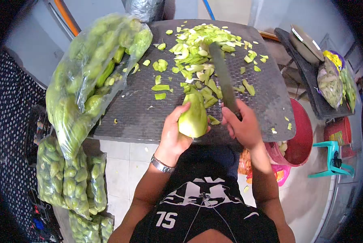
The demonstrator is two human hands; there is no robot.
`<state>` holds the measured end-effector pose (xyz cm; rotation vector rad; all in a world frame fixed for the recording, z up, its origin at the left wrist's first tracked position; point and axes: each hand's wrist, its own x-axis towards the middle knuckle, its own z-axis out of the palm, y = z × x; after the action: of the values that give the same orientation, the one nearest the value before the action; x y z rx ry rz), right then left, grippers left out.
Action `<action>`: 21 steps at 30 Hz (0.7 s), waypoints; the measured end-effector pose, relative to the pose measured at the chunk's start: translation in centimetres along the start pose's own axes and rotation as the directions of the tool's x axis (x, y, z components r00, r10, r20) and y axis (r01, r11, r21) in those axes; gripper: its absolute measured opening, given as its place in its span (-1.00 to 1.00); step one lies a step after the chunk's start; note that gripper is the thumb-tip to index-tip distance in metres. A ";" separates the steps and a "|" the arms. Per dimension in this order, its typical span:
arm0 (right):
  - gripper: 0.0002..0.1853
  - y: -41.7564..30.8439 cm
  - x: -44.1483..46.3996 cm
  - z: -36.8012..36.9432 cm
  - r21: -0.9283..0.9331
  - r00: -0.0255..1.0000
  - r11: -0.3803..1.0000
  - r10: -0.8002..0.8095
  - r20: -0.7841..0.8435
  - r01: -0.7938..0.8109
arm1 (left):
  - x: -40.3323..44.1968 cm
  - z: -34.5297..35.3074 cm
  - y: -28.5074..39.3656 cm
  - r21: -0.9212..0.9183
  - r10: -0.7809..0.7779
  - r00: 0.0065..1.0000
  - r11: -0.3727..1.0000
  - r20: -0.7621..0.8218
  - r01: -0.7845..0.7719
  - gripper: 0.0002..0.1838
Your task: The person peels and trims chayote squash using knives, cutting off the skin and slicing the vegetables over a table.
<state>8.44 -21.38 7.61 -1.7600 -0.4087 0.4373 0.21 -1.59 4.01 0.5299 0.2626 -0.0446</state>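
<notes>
My left hand is closed around a chayote near the table's front edge. Much of its skin is cut away, with a smooth pale green face toward me. In my right hand is the handle of a large knife, its long dark blade pointing up and away, apart from the chayote. Beyond both hands, a heap of green peelings covers the back middle of the table. Looser peelings lie just behind the chayote.
The dark woven-look table bears a big clear bag of chayotes on its left. More filled bags stand below. At right are a red tub, a teal stool and a side table with a basin.
</notes>
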 end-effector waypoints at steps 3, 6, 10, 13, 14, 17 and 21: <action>-0.72 0.3 -0.3 0.6 -0.137 0.980 0.977 -0.175 -0.099 0.161 | 0.0 0.0 -0.1 -0.012 -0.011 1.000 1.000 -0.005 0.011 -0.46; -0.72 0.6 -0.3 0.8 -0.155 0.949 0.960 -0.261 -0.179 0.234 | -0.2 -0.2 -0.1 -0.011 -0.011 0.999 1.000 -0.033 0.011 -0.45; -0.68 0.8 -0.7 0.0 -0.181 0.981 0.975 -0.152 -0.120 0.129 | 0.2 -0.8 -0.3 -0.002 -0.022 0.999 1.000 -0.024 0.022 -0.44; -0.59 0.7 -0.8 0.2 -0.303 0.970 0.936 -0.218 -0.108 0.177 | 0.0 -0.8 -0.3 -0.013 -0.023 1.000 1.000 -0.004 0.022 -0.49; -0.56 0.5 -0.9 0.2 -0.338 0.970 0.924 -0.223 -0.099 0.178 | -0.2 -0.8 -0.2 -0.017 -0.019 1.000 1.000 -0.005 0.019 -0.51; -0.46 0.1 -1.2 0.2 -0.436 0.971 0.881 -0.231 -0.059 0.183 | -0.4 -0.5 -0.1 -0.029 -0.006 1.000 1.000 -0.004 0.006 -0.50; -0.34 0.2 -1.2 0.2 -0.479 0.975 0.857 -0.223 -0.010 0.191 | -0.5 0.2 0.0 -0.031 0.083 0.996 0.996 -0.024 -0.084 -0.48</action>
<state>7.36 -21.87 7.44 -2.1700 -0.6977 0.1240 -0.20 -1.67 4.28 0.5097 0.2630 0.0470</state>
